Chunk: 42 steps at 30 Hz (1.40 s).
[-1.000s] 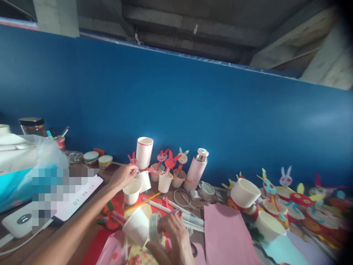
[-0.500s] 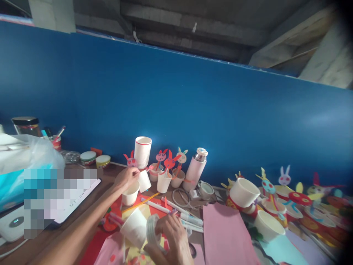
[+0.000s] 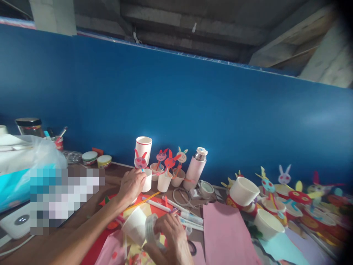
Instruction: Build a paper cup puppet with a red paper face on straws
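My left hand (image 3: 132, 186) is closed around the side of a small white paper cup (image 3: 148, 181), which stands upright. A pink paper rabbit head (image 3: 140, 162) with red ears rises above that cup. In the lower middle, my right hand (image 3: 174, 235) grips a roll of clear tape (image 3: 151, 229) between thumb and fingers. Left of the tape, another white paper cup (image 3: 134, 225) lies tilted on coloured paper scraps. Further right of my left hand stand several cups with paper rabbit heads, among them a red one (image 3: 170, 161). My left hand mostly hides another cup's rim beneath it.
A stack of paper cups (image 3: 143, 149) and a pink thermos (image 3: 195, 167) stand near the blue wall. Markers (image 3: 156, 204) and a pink paper sheet (image 3: 227, 235) lie on the desk. Several decorated cups (image 3: 296, 209) crowd the right side. A plastic bag (image 3: 46, 151) sits at left.
My left hand has moved slightly right and lower around the cup. That cup, tilted before, now stands upright with the pink rabbit head over it. My right hand stays with the tape.
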{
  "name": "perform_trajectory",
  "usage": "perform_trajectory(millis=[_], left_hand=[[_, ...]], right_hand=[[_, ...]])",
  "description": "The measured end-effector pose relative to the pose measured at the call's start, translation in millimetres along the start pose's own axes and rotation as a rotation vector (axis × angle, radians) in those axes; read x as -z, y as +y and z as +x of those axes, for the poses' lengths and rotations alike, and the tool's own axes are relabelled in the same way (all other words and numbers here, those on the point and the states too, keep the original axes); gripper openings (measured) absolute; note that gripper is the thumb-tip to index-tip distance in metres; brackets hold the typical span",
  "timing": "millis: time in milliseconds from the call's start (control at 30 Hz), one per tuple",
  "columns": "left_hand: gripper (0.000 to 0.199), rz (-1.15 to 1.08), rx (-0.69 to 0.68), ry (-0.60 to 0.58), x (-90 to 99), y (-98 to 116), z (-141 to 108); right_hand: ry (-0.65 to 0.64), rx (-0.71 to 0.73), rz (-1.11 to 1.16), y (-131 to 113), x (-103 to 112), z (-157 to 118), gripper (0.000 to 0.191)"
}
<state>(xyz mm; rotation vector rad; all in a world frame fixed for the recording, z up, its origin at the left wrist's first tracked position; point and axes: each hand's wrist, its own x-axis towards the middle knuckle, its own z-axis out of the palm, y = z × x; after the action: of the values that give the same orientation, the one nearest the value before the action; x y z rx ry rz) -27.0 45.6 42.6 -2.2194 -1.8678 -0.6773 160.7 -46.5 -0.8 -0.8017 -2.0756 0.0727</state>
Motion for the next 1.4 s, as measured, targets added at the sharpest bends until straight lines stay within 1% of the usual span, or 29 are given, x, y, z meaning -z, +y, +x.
perform_trajectory(millis=[200,467,600,800,867,1000,1167,1400], left_hand=[[0.026,0.02,-0.107,-0.021,-4.9,13,6],[0.028,0.037,-0.168,-0.048,-7.8,21,13],[0.026,0.042,-0.198,-0.059,-5.9,17,13],[0.026,0.015,-0.282,-0.09,-6.4,2,17],[0.024,-0.002,-0.311,-0.103,-7.5,-1,19],[0.025,-0.036,-0.35,-0.108,-12.5,-1,19],[0.026,-0.085,-0.38,-0.095,-19.7,1,16],[0.022,-0.166,-0.375,-0.068,-18.5,-3,14]], right_hand=[[0.026,0.008,-0.013,-2,0,1,0.02],[0.039,-0.01,0.002,-2,-1,1,0.02],[0.032,-0.01,0.001,0,-3,-1,0.02],[0.004,-0.023,-0.008,-2,-3,-2,0.022],[0.016,-0.016,-0.014,-3,-3,-1,0.022],[0.032,-0.01,-0.006,-4,-4,0,0.022],[0.011,-0.037,-0.001,-4,-5,-1,0.022],[-0.03,-0.048,0.029,-3,-4,-3,0.023]])
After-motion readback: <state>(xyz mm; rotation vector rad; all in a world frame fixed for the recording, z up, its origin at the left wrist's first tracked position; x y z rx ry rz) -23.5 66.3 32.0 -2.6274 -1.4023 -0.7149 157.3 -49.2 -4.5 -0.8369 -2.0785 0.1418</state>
